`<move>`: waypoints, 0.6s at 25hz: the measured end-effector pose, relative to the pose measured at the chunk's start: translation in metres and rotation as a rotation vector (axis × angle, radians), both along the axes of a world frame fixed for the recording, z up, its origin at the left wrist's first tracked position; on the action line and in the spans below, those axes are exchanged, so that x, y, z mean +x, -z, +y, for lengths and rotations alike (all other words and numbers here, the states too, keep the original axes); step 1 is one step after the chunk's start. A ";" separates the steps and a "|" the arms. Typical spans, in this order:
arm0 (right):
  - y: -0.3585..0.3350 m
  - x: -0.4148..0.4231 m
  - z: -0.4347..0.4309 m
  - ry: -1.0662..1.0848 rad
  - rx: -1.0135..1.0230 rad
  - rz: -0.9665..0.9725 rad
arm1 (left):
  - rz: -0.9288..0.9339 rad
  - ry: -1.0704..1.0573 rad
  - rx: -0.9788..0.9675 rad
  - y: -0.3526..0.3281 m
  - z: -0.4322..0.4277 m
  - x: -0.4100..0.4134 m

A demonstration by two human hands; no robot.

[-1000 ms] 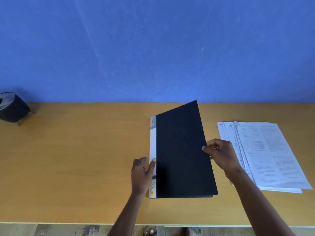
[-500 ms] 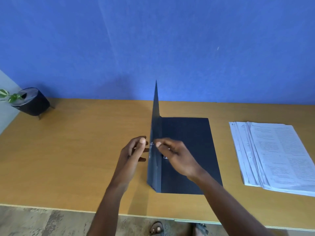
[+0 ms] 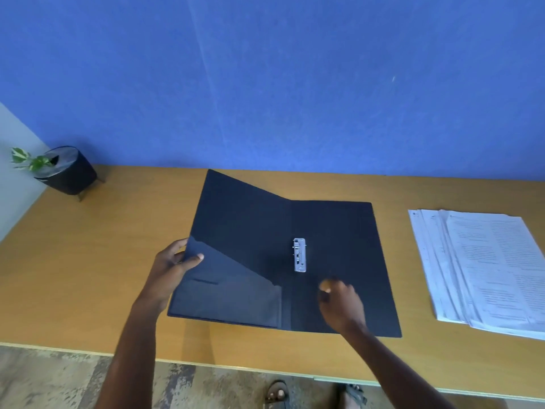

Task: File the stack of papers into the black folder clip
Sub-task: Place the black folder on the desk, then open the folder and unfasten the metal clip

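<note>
My left hand (image 3: pixel 169 268) pinches the black folder (image 3: pixel 333 261) cover's nine-o'clock edge; right hand (image 3: pixel 342 305), fingers curled on nothing, should lift the clip (image 3: pixel 299 255).

A wooden desk (image 3: pixel 88 261) stands against a matte blue wall (image 3: pixel 295 84), a black pot (image 3: pixel 69 172) with a leafy sprig at its far left corner, above what looks like mottled grey-brown floor (image 3: pixel 44 379).
</note>
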State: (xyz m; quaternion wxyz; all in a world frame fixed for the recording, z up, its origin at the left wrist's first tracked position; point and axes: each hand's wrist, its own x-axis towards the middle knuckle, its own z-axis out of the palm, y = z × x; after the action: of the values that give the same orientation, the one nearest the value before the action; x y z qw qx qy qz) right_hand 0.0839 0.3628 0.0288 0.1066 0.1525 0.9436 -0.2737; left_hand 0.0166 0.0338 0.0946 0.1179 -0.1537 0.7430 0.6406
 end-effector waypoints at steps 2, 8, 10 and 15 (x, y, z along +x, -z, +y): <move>0.016 0.011 0.015 -0.024 0.051 -0.048 | -0.065 0.031 -0.048 0.018 -0.017 -0.009; 0.040 0.016 0.026 -0.075 0.048 0.012 | -0.079 0.009 -0.296 0.070 -0.022 -0.022; 0.044 0.016 0.029 -0.076 0.000 0.011 | -0.070 -0.005 -0.417 0.085 -0.017 -0.019; 0.050 0.011 0.038 -0.085 -0.092 -0.007 | -0.010 -0.004 -0.779 0.128 -0.019 -0.017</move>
State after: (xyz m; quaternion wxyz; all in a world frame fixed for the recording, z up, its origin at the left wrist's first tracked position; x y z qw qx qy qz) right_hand 0.0950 0.4005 -0.0215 0.1283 0.1082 0.9354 -0.3113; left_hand -0.0001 0.0149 -0.0333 0.0529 -0.1917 0.9298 0.3099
